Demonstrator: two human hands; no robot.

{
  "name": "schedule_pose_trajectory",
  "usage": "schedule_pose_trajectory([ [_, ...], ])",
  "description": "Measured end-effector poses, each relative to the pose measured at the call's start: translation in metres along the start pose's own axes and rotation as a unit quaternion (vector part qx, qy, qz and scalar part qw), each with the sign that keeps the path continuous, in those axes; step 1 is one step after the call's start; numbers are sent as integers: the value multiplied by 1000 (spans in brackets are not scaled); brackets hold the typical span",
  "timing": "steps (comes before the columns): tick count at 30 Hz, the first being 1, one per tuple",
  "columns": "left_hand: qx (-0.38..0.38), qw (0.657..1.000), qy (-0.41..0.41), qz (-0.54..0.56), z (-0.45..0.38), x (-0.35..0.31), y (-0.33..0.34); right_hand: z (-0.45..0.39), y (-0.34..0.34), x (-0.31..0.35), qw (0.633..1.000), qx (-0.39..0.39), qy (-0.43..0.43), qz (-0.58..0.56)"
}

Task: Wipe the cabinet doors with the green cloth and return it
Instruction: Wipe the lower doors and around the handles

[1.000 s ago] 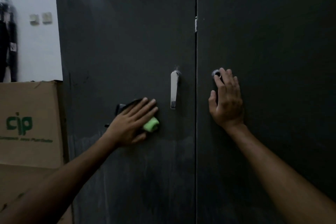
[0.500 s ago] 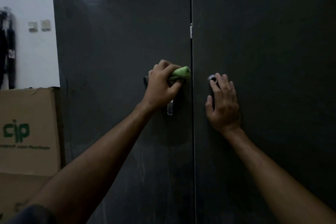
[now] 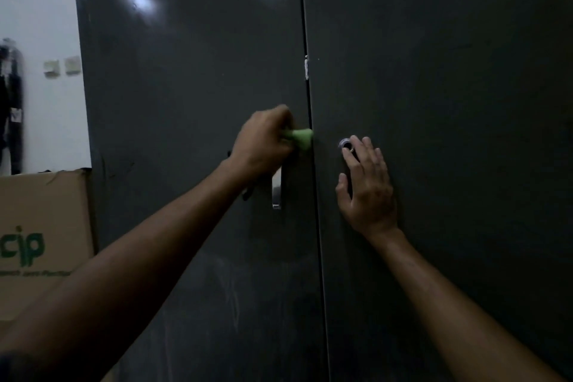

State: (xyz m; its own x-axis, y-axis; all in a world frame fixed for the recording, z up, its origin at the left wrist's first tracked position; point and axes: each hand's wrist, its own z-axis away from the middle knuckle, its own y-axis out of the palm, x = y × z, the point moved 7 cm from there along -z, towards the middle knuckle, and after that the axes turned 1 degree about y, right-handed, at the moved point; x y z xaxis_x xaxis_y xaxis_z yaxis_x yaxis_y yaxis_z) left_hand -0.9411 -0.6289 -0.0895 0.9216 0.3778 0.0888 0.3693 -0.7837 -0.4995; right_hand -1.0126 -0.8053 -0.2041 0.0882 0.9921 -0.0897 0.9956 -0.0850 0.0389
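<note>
Two dark grey cabinet doors fill the view: the left door [image 3: 192, 77] and the right door [image 3: 449, 102], both closed. My left hand [image 3: 263, 146] is fisted around the bunched green cloth [image 3: 300, 137] and presses it on the left door at the top of the silver handle [image 3: 277, 194], beside the centre seam. My right hand [image 3: 367, 187] lies flat with fingers spread on the right door, its fingertips at the round silver lock [image 3: 345, 144].
A brown cardboard box [image 3: 43, 242] with green "cip" lettering stands left of the cabinet. Behind it is a white wall with two switches [image 3: 62, 67] and dark clothing [image 3: 11, 102] hanging at the far left.
My left hand rose with the cloth from the lower middle of the left door to the top of the handle near the seam and closed into a fist. My right hand stayed flat.
</note>
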Motion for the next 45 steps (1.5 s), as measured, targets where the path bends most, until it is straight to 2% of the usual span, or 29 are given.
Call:
schedule_pose_trajectory([
  [3, -61, 991, -113, 35, -9, 31, -26, 0, 1, 0, 1000, -5, 0, -4],
  [4, -43, 991, -117, 41, -11, 30, -24, 0, 2, 0, 1000, -7, 1, -4],
  [7, 107, 993, -47, 7, -15, -4, 10, 0, 4, -3, 1000, -11, 1, -2],
  [8, 135, 990, -39, -13, -17, -10, 16, 1, 5, -4, 1000, -13, 1, -3],
  [10, 111, 990, -83, -5, -21, 1, 6, 1, 5, -4, 1000, -13, -1, -7],
  [12, 37, 991, -128, 10, -19, 19, -16, 1, 5, -4, 1000, -14, -2, -7],
  [13, 17, 993, -118, -8, -16, 21, -20, 1, 4, -3, 1000, -14, -1, -3],
  [15, 18, 994, -23, -109, -8, 2, -10, 0, 4, -2, 1000, -9, -1, 5],
  [18, 72, 956, 94, -269, 9, -40, 36, 1, 2, -1, 1000, -2, 3, 6],
  [20, 75, 929, 120, -341, 28, -51, 59, 0, 1, -1, 1000, 3, 7, 4],
  [24, 19, 930, 113, -349, 95, -41, 88, -1, 2, 1, 1000, -1, 7, 1],
  [26, -7, 949, 106, -296, 129, -39, 106, 0, 2, 0, 1000, -5, 6, 2],
  [28, -10, 974, 62, -217, 151, -37, 120, 0, 1, 0, 1000, -9, 5, 4],
  [32, 8, 999, -31, 1, 156, -42, 148, 0, 2, 1, 1000, -11, 0, 7],
  [34, -20, 990, -96, 98, 139, -51, 152, 0, 2, 1, 1000, -16, 1, 4],
  [37, -97, 966, -179, 161, 99, -64, 147, 0, 2, -2, 1000, -19, -2, -2],
  [42, -186, 932, -262, 167, 92, -67, 146, 1, -2, -5, 999, -21, -12, -28],
  [45, -192, 919, -294, 180, 103, -70, 151, 1, -3, -7, 998, -20, -6, -54],
])
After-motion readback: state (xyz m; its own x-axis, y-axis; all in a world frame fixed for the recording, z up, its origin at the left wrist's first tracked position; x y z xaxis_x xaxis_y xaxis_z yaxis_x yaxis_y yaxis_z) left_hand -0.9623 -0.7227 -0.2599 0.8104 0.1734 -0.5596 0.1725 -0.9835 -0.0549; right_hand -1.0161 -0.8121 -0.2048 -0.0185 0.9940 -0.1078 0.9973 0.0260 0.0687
